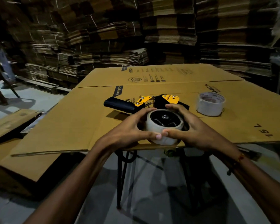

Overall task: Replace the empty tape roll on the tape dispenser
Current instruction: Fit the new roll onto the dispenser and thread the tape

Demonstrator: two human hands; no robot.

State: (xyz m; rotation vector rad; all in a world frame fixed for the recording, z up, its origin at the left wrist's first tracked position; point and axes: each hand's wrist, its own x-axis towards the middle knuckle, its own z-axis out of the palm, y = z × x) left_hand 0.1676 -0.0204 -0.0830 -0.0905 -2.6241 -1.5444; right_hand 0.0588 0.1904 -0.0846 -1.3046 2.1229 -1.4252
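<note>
While a roll (pixel 164 126) on the tape dispenser (pixel 145 102) hub is grasped by the left hand (pixel 132 126) and right hand (pixel 189 125), a second roll (pixel 210 104) stands just beside on the table (pixel 71 123). Which roll is empty cannot be told; threading is judged outstanding.

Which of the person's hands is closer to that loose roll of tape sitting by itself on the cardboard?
The right hand. It grips the right side of the roll on the dispenser, with the loose tape roll just beyond it to the right. The left hand grips the far side.
</note>
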